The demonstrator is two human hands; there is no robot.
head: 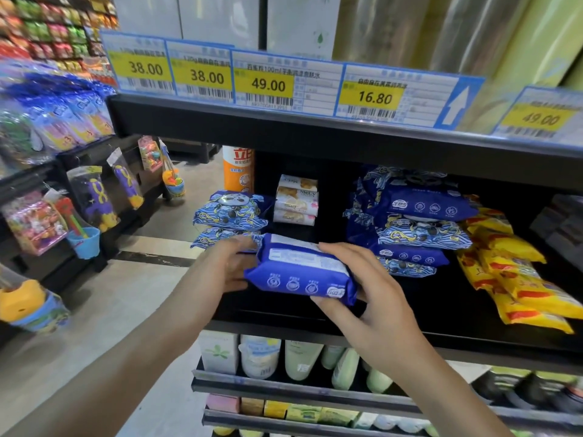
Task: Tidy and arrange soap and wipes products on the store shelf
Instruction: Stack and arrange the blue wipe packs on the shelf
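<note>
Head view: dark-blue plastic wipes pack held over black shelf front edge
Hands: left hand, right hand clamp its two short ends
Axis: long side left-right
Target guess: panda-print pack stack, up-left, left hand nearer

Above my hands, the shelf-edge price tags read 38.00, 38.00, 49.00 with "100ml" in its heading, 16.80 and, blurred at far right, 49.00. A stacked soap bar shows "MeLy". Other print is unreadable to me.
</note>
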